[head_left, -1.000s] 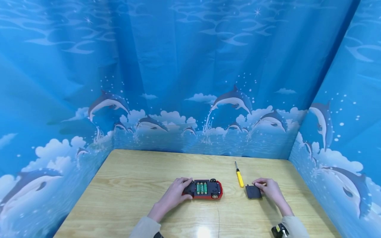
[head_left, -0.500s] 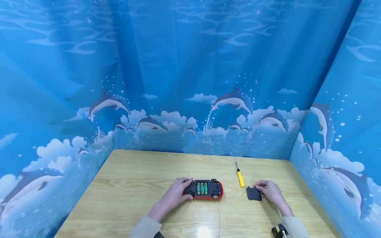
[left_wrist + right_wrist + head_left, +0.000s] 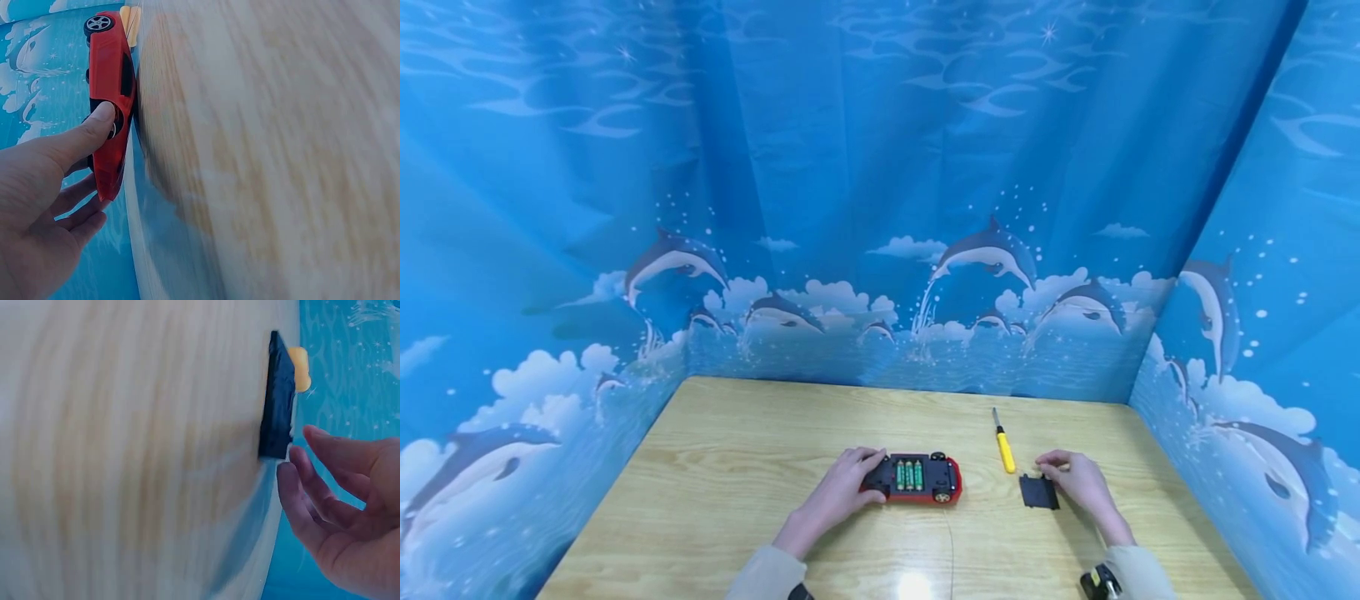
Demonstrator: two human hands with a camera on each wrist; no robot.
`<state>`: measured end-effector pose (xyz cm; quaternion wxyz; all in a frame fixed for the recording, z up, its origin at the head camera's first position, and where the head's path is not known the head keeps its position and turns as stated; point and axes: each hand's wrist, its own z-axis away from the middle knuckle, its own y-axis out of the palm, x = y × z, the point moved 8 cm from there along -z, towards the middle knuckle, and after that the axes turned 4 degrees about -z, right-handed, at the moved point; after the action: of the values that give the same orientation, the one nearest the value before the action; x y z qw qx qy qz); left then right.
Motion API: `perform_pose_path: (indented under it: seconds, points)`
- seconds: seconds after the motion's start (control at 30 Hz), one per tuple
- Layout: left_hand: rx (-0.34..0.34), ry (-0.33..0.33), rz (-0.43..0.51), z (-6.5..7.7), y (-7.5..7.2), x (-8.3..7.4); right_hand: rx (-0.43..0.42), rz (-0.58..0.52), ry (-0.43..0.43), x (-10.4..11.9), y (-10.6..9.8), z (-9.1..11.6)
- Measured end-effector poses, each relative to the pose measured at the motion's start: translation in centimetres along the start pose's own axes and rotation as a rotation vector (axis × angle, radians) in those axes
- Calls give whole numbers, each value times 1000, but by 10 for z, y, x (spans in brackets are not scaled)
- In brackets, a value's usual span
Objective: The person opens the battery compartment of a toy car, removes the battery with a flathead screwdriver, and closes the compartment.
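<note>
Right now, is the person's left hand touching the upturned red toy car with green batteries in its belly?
Touching. The left wrist view shows the left hand with its thumb pressed on the red toy car; the head view agrees, fingers against the car's end.

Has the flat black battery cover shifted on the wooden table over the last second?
Barely, if at all: the flat black plastic battery cover stays just right of the yellow-handled screwdriver, right hand at its edge.
</note>
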<state>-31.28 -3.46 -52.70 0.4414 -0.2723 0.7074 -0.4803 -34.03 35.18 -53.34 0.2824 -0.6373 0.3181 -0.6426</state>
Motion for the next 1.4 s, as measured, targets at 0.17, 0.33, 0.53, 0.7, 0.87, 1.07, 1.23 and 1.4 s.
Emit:
perform_pose_path:
  seconds: [0.17, 0.33, 0.53, 0.7, 0.87, 1.07, 1.23, 1.4]
  points:
    - [4, 0, 1, 0, 0, 0, -58, -42, -31, 18, -3, 0]
    - [5, -3, 2, 0, 0, 0, -102, -26, -120, 45, -1, -2]
    - [4, -7, 1, 0, 0, 0, -109, -68, -176, 73, 7, -3]
    - [2, -5, 6, 0, 1, 0, -98, -130, -238, 96, 20, -3]
    - [4, -6, 7, 0, 1, 0, -43, -180, -275, 117, 41, -5]
    - [3, -5, 2, 1, 2, 0, 27, -209, -306, 132, 70, -6]
    - [5, 2, 10, 0, 2, 1, 65, -210, -318, 137, 89, -4]
    - [14, -4, 9, 0, 3, 1, 86, -168, -333, 141, 100, -2]
